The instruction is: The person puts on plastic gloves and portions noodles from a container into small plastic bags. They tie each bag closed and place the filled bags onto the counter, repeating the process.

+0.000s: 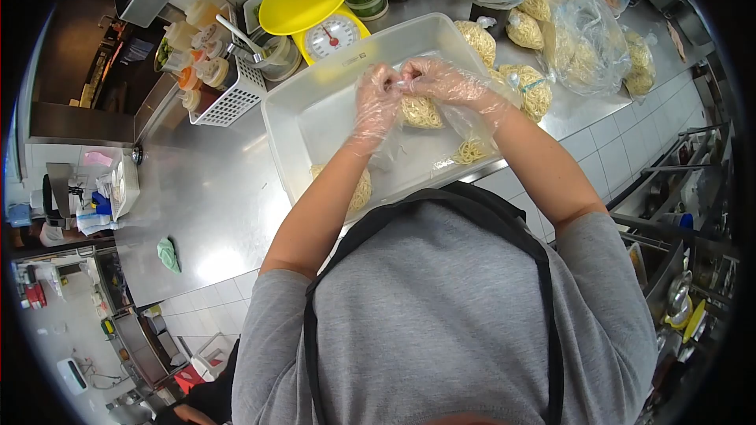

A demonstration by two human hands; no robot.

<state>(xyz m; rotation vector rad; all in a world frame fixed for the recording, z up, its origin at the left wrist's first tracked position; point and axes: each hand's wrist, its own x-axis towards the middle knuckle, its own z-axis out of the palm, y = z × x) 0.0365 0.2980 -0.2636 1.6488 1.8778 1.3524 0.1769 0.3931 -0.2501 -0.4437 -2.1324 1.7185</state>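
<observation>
Both hands wear clear plastic gloves and meet above a translucent plastic tub point(295, 122). My left hand point(378, 102) pinches the gathered top of a clear bag of noodles point(421, 112). Against it, my right hand point(441, 83) has its fingers closed on the same bag's neck. The bag's lower part hangs inside the tub. Loose noodles point(469, 152) lie in the tub's near right corner, and another noodle portion point(360, 191) is at its near left corner, partly hidden by my left forearm.
Behind the tub stands a yellow scale point(332, 38). Several bagged noodle portions point(531, 93) and a large clear bag point(587, 47) are at the right. A white basket of bottles point(232, 98) stands left; a green cloth point(168, 254) lies on the steel counter point(197, 181). Another person's arm point(193, 415) shows lower left.
</observation>
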